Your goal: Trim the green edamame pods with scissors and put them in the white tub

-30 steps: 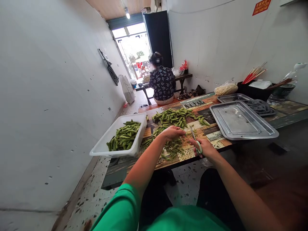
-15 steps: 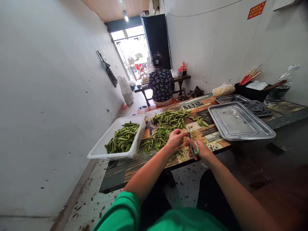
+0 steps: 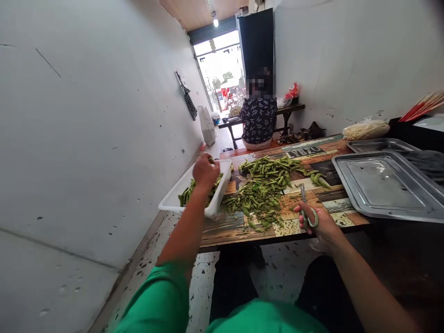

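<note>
My left hand (image 3: 205, 172) hangs over the white plastic tub (image 3: 169, 202), its fingers curled and blurred. A small dark greenish patch shows between finger and thumb; I cannot make out what it is. Green soybean pods (image 3: 187, 193) lie in the tub, partly hidden by the hand. My right hand (image 3: 317, 221) grips scissors (image 3: 304, 196) with pale green handles, at the table's front edge, blades pointing away from me. Left of the scissors, a heap of pods (image 3: 267, 171) spreads over the table, with trimmed bits and scraps (image 3: 258, 199) on its near side.
A metal tray (image 3: 381, 182) rests on the wood-patterned table (image 3: 229, 238) at right, overlapping another tray (image 3: 378, 144). Behind are a bagged bundle (image 3: 366, 128) and red-ended sticks (image 3: 421, 107). A person (image 3: 258, 118) sits farther back, facing away. A wall (image 3: 104, 138) runs along the left.
My left hand has moved left from beside the scissors to above the white tub. The right hand still holds the scissors near the table edge. The view has turned left.
</note>
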{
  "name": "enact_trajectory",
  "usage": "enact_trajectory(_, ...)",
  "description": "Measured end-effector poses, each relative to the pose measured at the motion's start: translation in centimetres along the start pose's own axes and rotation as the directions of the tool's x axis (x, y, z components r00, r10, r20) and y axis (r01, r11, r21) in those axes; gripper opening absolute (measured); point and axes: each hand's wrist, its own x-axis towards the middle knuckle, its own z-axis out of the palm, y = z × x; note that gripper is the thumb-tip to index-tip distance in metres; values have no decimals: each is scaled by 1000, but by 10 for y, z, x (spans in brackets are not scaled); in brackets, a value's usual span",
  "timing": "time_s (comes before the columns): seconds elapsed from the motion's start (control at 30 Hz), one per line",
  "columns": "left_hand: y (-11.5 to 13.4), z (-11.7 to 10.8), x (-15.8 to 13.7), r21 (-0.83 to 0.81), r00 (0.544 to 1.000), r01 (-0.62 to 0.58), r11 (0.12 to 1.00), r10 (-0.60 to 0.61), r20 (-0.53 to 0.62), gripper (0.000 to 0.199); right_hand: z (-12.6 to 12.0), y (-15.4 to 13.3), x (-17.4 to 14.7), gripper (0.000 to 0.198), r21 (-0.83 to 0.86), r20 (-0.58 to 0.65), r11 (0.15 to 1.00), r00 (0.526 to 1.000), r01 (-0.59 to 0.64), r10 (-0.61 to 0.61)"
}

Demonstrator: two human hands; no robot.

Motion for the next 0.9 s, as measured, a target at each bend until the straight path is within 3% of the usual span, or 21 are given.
enact_trajectory(0.03,-7,-6,13,147,993,10,989,-27,113,36,-1,0,1,45,4,4,1000,1000,5,-5)
enact_trajectory(0.1,-9,-4,25,300,964,-87,950,4,264,41,-1,2,3,43,24,-1,1000,1000,12,-12)
enact_trajectory(0.17,8,17,19,258,921,-258,931,156,358,36,-1,2,4,41,43,-29,999,999,17,-16)
enact_trajectory(0.23,36,54,0,70,837,-391,918,323,441,27,0,3,5,40,41,-55,999,998,23,-20)
enact_trajectory(0.27,51,76,-11,-34,792,-400,916,364,491,21,1,3,5,39,30,-62,999,998,22,-20)
enact_trajectory(0.33,78,122,-30,-180,746,-374,910,410,525,12,0,4,4,38,2,-62,1000,998,10,-10)
enact_trajectory(0.43,101,174,-45,-223,750,-307,925,380,541,12,-2,5,3,35,-6,-45,1000,999,2,-2)
enact_trajectory(0.5,104,193,-47,-253,754,-233,939,339,562,14,-4,5,2,35,5,-31,1000,999,11,-11)
enact_trajectory(0.6,98,197,-47,-336,751,-204,919,367,548,10,-5,3,0,36,1,-13,1000,1000,7,-7)
enact_trajectory(0.7,90,181,-53,-437,731,-216,873,441,520,4,-4,-1,0,37,-16,34,1000,999,1,0)
enact_trajectory(0.9,84,142,-85,-633,549,122,764,480,684,15,7,-5,1,41,-157,57,988,998,1,8)
